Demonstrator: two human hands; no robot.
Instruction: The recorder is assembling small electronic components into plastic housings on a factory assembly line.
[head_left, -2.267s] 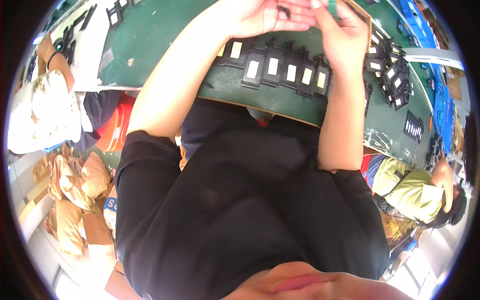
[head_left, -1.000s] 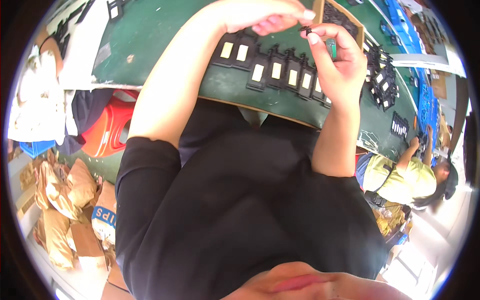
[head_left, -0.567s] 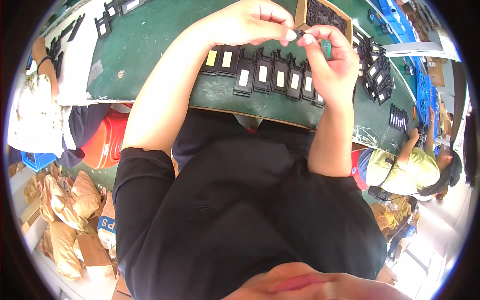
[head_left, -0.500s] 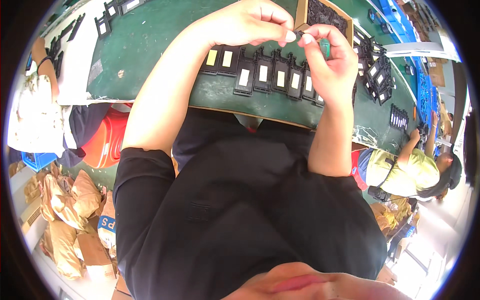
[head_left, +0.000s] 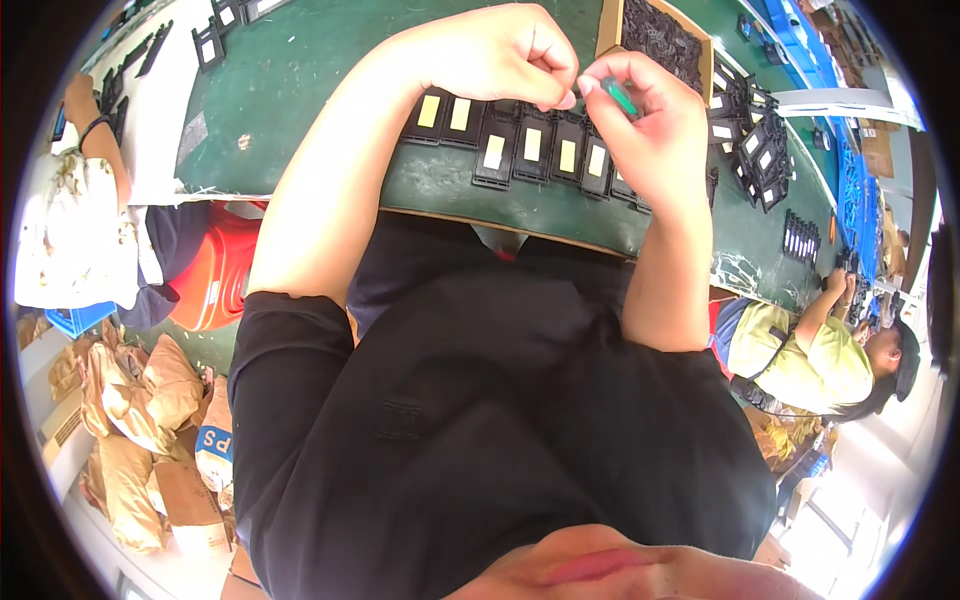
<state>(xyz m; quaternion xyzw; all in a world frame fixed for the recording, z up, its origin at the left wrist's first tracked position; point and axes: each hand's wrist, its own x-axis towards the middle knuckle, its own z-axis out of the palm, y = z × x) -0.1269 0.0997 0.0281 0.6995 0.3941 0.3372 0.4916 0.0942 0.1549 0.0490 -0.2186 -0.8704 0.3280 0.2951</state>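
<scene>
My left hand (head_left: pixel 505 62) is closed in a pinch above the row of black plastic frames (head_left: pixel 508 155), its fingertips close to their upper ends. Whatever those fingertips may hold is too small or hidden to make out. Opposite it, my right hand (head_left: pixel 655 125) has its fingers curled around a small green stick-like tool (head_left: pixel 619 97), which slants across the palm; its tip is hidden. Thumb and index finger of that hand point at the left fingertips, with a narrow gap between the two hands. The frames lie side by side, each bearing a pale or yellow label.
Behind my right hand stands a cardboard box (head_left: pixel 609 28) of small black parts. A pile of black frames (head_left: pixel 760 160) lies to the right on the green table (head_left: pixel 300 110). One person (head_left: pixel 800 360) works at the right, another (head_left: pixel 80 210) at the left.
My hands have come down slightly toward the frames. The green tool has tilted and shifted left in my right hand. A small dark part between the fingertips no longer shows.
</scene>
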